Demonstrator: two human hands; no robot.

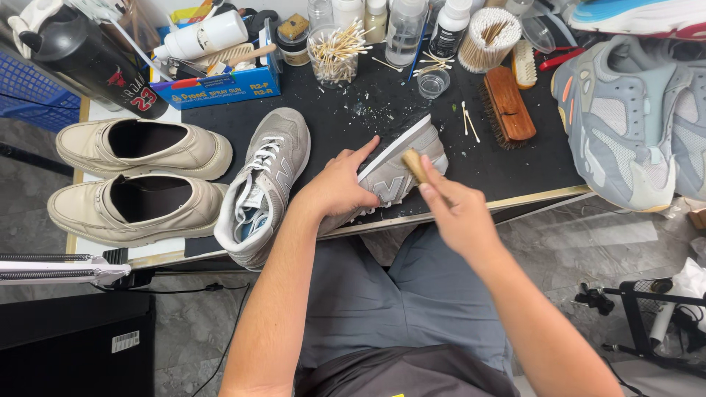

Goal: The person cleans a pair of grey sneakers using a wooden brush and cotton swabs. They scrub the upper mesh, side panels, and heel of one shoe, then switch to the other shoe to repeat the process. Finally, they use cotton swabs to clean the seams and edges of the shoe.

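Observation:
My left hand (340, 184) grips a grey sneaker (401, 163) tipped on its side on the black mat (346, 125), sole edge facing up. My right hand (457, 213) holds a small wooden-handled brush (414, 163) against the sneaker's side. The matching grey sneaker (265, 184) with white laces lies upright just left of my left hand, its heel hanging over the table's front edge.
Two beige leather shoes (140, 173) lie at the left. Grey chunky sneakers (625, 125) sit at the right. A big wooden brush (507, 103), cotton swabs in cups (334, 51), bottles (404, 29), a blue box (220, 84) and a black bottle (88, 62) line the back.

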